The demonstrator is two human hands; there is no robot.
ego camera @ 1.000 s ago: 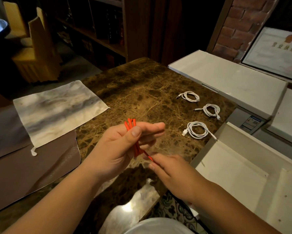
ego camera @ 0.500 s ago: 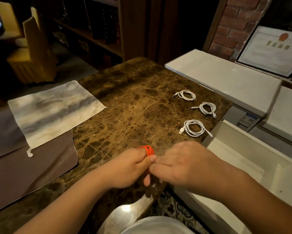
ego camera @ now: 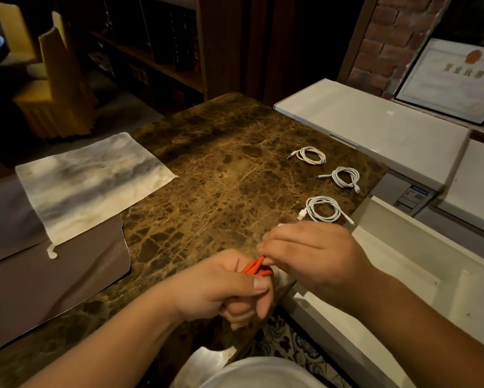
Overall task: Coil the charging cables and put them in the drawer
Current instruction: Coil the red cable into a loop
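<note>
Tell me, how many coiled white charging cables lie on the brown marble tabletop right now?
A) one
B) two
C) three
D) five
C: three coiled white charging cables rest on the brown marble tabletop, a far one, a middle one and a near one.

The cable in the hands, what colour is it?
Orange cable, seen in the head view.

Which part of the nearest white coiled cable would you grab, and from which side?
Probably pinch the bundled loop of the nearest white cable from above, on its far rim: it lies flat on the marble counter, and its plugs trail out loosely toward the near side.
</note>
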